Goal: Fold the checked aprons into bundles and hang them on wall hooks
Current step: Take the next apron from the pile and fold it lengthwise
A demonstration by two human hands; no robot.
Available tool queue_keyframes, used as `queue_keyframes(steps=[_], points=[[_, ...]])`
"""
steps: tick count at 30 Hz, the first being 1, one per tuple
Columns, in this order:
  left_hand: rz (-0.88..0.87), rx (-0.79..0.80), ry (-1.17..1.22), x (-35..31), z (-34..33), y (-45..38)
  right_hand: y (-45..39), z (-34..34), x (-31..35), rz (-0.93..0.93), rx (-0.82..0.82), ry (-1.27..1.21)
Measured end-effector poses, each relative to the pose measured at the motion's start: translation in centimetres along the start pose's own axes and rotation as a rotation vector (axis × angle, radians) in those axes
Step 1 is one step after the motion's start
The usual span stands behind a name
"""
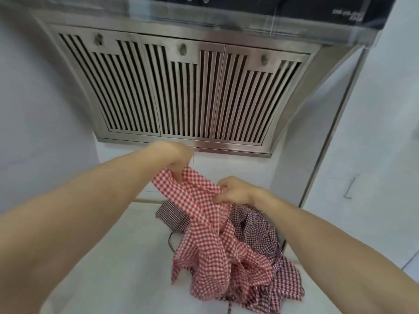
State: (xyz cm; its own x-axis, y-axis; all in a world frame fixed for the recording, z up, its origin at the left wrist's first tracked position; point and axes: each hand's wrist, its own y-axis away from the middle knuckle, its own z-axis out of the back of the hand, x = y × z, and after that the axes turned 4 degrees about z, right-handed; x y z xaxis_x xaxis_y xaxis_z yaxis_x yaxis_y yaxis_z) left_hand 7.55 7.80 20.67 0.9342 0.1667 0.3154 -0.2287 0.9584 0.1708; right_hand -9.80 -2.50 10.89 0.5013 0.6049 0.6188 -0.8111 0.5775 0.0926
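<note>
A red and white checked apron [204,241] hangs crumpled from both my hands above a white counter [113,257]. My left hand [174,155] grips its upper end, raised just below the hood. My right hand [235,190] pinches a fold of the same cloth a little lower and to the right. A darker maroon checked apron [256,225] lies heaped on the counter under and behind the red one, with one corner [172,216] sticking out to the left. No wall hooks are in view.
A steel range hood [186,91] with slatted filters fills the upper frame, close above my left hand. White walls stand on both sides. A metal handle or bracket [350,186] sits on the white wall at the right.
</note>
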Motion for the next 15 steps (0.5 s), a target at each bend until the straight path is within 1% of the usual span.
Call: queue_keyframes(steps=[1,3,5,7,9,11,12,13,15], points=[[0.034,-0.027,0.039,1.0,-0.5,-0.2,0.4,1.1,0.2,0.009,-0.006,-0.056],[0.111,-0.160,0.169,3.2,-0.7,-0.5,0.8,3.6,1.0,0.041,-0.001,-0.086],[0.224,-0.387,0.342,4.6,-0.1,-0.6,1.1,5.8,1.6,0.035,0.070,0.011],[0.320,-0.601,0.516,5.2,0.9,-0.3,1.2,7.3,1.7,-0.031,0.163,0.150],[0.387,-0.784,0.707,5.9,2.0,0.1,1.5,8.3,1.5,-0.133,0.249,0.230],[0.485,-0.943,0.952,7.2,3.0,0.6,2.3,9.1,1.0,-0.223,0.285,0.308],[0.534,-0.990,1.068,8.0,3.6,0.8,2.7,9.5,0.5,-0.251,0.266,0.321],[0.573,-1.005,1.149,8.8,3.9,0.9,3.0,9.8,-0.1,-0.263,0.223,0.310],[0.586,-0.970,1.197,9.8,4.5,1.1,3.3,10.5,-1.2,-0.220,0.037,0.249]])
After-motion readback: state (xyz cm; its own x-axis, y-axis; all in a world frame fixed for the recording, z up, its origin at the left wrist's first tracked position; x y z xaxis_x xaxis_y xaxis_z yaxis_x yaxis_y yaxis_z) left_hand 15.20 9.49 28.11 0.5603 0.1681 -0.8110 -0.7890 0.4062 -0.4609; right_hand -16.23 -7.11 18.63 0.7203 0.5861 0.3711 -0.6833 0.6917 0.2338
